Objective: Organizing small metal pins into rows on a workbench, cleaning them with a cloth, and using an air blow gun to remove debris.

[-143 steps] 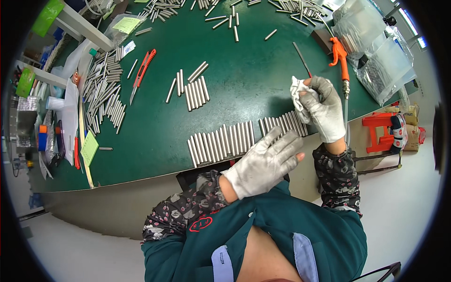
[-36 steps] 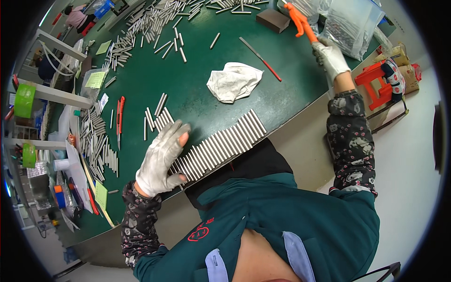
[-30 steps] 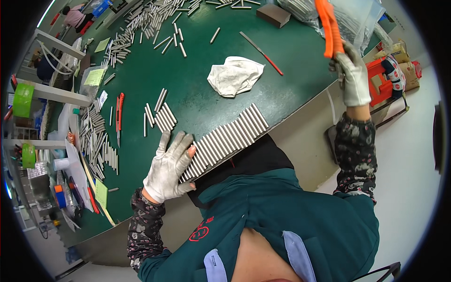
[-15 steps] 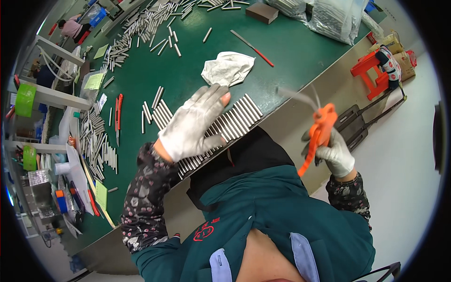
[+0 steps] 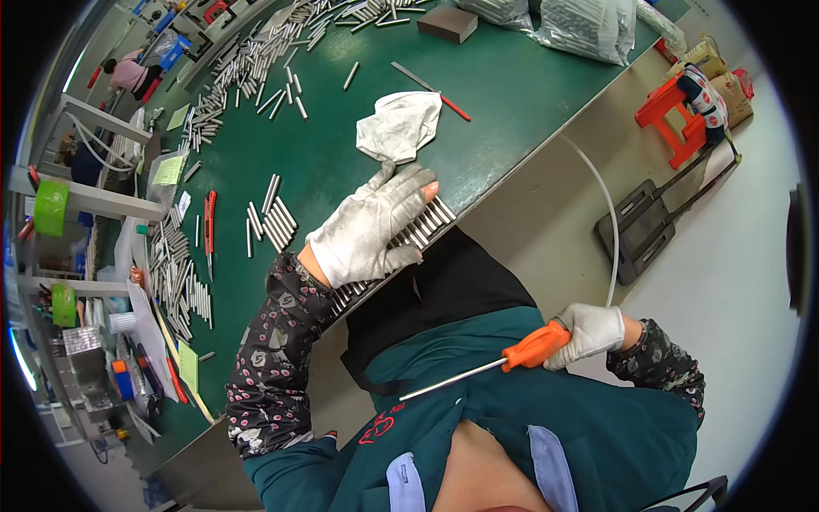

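My left hand (image 5: 367, 226), in a white glove with a bare fingertip, lies flat with fingers stretched over a row of short metal pins (image 5: 437, 215) along the table's near edge. Much of the row is hidden under it. In my gloved right hand (image 5: 593, 333), closed round its body, is an orange air blow gun (image 5: 536, 348), held low in front of my torso. Its long thin nozzle (image 5: 452, 378) points left, and a pale hose (image 5: 612, 200) curves up behind. A crumpled white cloth (image 5: 397, 128) lies just beyond my left fingers.
Loose metal pins (image 5: 256, 64) spread over the far side of the green table (image 5: 512, 111), with more pins (image 5: 175, 273) at left. A red-handled file (image 5: 452, 104), red utility knife (image 5: 211, 226), brown block (image 5: 448, 24) and bagged pins (image 5: 584, 30) lie around. A folded cart (image 5: 640, 226) stands right.
My right hand has come down towards my body, swinging the blow gun's nozzle from the table side to pointing left across my torso. My left hand has slid slightly rightward along the pins.
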{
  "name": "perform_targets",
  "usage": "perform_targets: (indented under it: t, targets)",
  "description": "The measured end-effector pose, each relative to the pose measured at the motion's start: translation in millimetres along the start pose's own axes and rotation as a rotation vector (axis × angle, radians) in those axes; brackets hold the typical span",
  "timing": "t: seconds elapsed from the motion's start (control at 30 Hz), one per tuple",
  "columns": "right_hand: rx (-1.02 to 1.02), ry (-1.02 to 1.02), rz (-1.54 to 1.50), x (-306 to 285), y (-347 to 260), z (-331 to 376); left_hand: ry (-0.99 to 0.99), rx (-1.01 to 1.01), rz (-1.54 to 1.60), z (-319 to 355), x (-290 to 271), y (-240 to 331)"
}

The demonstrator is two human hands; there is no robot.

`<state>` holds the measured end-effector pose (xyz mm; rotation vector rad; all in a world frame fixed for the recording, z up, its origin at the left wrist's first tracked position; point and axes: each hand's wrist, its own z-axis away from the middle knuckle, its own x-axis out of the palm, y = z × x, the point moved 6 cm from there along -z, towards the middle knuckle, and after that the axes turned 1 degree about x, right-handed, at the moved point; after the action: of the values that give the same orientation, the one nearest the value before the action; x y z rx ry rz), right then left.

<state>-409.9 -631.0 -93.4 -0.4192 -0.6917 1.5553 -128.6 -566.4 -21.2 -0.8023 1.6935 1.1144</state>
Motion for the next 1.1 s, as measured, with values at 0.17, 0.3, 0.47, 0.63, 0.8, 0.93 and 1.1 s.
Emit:
perform_targets:
  t: [0.17,0.3,0.47,0.63,0.8,0.93,1.1]
  targets:
    - [-0.282,-0.03,-0.023,0.9,12.5,-9.9,0.047,0.003,0.036,1.2,-1.8,1.8]
    - [-0.139,-0.121,-0.06,1.1,31.0,-12.8,0.03,0.026,0.005,-0.5,-0.6,3.3]
    - [-0.03,-0.119,-0.085,-1.4,24.1,-7.1,0.081,-0.014,0.127,3.5,-0.5,3.1]
    - [-0.074,-0.058,-0.147,-9.4,18.2,-7.0,0.111,0.021,-0.007,-3.3,-12.8,10.9]
    - [-0.213,0.319,-0.229,-29.8,24.1,-18.8,0.013,-0.054,0.011,-9.7,3.1,5.1]
    - [-0.381,0.764,0.008,-23.7,23.6,-25.1,0.089,0.003,0.075,-6.9,3.6,0.7]
    - [-0.508,0.977,0.165,-7.3,14.8,-33.9,0.111,-0.008,0.039,-7.9,4.9,0.6]
